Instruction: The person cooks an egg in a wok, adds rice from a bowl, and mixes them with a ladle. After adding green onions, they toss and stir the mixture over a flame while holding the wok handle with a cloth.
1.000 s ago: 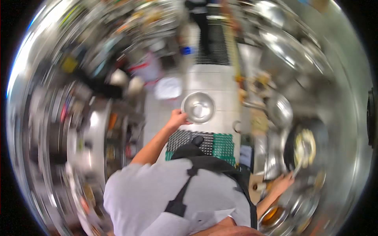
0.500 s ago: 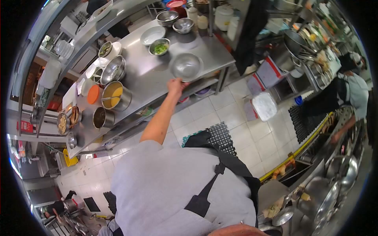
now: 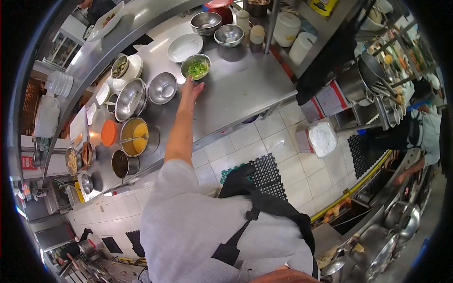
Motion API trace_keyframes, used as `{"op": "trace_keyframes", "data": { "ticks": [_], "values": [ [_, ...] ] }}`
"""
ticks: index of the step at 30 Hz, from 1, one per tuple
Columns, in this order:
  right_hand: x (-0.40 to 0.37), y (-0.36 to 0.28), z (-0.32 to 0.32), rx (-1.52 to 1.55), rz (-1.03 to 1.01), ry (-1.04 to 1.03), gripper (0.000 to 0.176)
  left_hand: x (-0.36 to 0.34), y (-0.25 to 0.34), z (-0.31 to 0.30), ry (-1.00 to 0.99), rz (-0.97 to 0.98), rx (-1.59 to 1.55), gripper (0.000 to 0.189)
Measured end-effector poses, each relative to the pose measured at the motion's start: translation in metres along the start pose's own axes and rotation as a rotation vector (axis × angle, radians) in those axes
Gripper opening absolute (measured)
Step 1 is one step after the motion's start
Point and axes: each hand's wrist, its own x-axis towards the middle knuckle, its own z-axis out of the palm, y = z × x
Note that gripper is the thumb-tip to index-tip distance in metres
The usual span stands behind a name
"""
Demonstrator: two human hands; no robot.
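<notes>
My left hand (image 3: 192, 89) is at the near rim of a metal bowl of chopped greens (image 3: 197, 69), gripping its edge with one digit over the rim. The other fingers show beside and below the bowl. An empty metal bowl (image 3: 163, 88) sits on the steel counter just left of my forearm. A white oval plate (image 3: 185, 47) lies behind the bowl of greens. My right hand is out of view.
On the steel counter (image 3: 236, 106) stand a pot of yellow liquid (image 3: 135, 137), an orange lid (image 3: 109, 132), a dark pot (image 3: 125, 163) and a large metal bowl (image 3: 130, 100). Stacked bowls (image 3: 206, 21) are at the back. A co-worker (image 3: 427, 129) stands at far right.
The empty metal bowl that my left hand held at the counter's front edge now rests further left. My hand has moved to the bowl of greens, which sits slightly nearer me.
</notes>
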Motion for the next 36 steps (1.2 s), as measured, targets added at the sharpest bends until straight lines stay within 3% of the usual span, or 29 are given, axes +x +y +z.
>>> {"op": "trace_keyframes", "data": {
  "ticks": [2,5,8,12,18,22,26,29,31,33,36],
  "values": [
    [-0.005,-0.021,0.001,0.02,0.01,-0.012,0.035,0.019,0.003,0.008,0.013,0.157,0.16,0.026],
    [-0.009,-0.044,-0.002,0.031,0.015,-0.016,0.035,-0.017,0.028,0.041,0.093,0.373,0.35,0.021],
    [-0.013,-0.057,-0.003,0.03,0.025,-0.016,0.035,0.025,0.047,0.052,-0.104,0.482,0.174,0.03],
    [-0.009,-0.07,-0.003,-0.001,0.031,-0.028,0.035,0.077,0.075,0.085,-0.071,0.387,0.095,0.035],
    [0.016,-0.083,-0.013,-0.079,-0.005,-0.103,0.035,0.1,0.071,0.066,0.126,0.293,0.19,0.035],
    [0.026,-0.093,-0.025,-0.096,-0.044,-0.125,0.035,0.04,0.053,0.038,0.228,0.324,0.383,0.033],
    [0.02,-0.089,-0.035,-0.053,-0.062,-0.095,0.035,-0.03,0.012,0.008,0.118,0.405,0.243,0.035],
    [0.006,-0.074,-0.038,-0.003,-0.058,-0.057,0.034,-0.058,-0.023,-0.016,0.148,0.442,0.104,0.025],
    [-0.008,-0.055,-0.036,0.057,-0.037,-0.005,0.034,-0.088,-0.016,-0.021,0.086,0.395,0.158,0.021],
    [-0.026,-0.023,-0.031,0.103,-0.005,0.052,0.034,-0.08,-0.02,-0.031,0.03,0.371,0.019,0.021],
    [-0.058,0.039,-0.021,0.16,0.067,0.12,0.035,-0.11,-0.019,-0.018,-0.071,0.504,0.235,0.026]
  ]
}}
